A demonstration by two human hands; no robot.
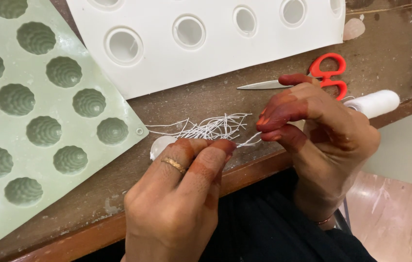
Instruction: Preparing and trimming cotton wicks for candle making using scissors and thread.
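A loose bunch of cut white string pieces (pixel 210 127) lies on the wooden board (pixel 206 99) near its front edge. My left hand (pixel 181 194), with a gold ring, pinches one end of a white string at its fingertips. Just to the right, my right hand (pixel 320 128) pinches the other end of that string between thumb and forefinger. Both hands hover just above the board's front rim. Reddish-brown stain covers the fingertips of both hands.
A pale green silicone mould (pixel 31 121) with ribbed round cavities lies at left. A white mould (pixel 201 39) with round holes lies at the back. Red-handled scissors (pixel 312 77) and a white thread spool (pixel 373 103) rest behind my right hand. A small whitish lump (pixel 159 144) sits by my left fingers.
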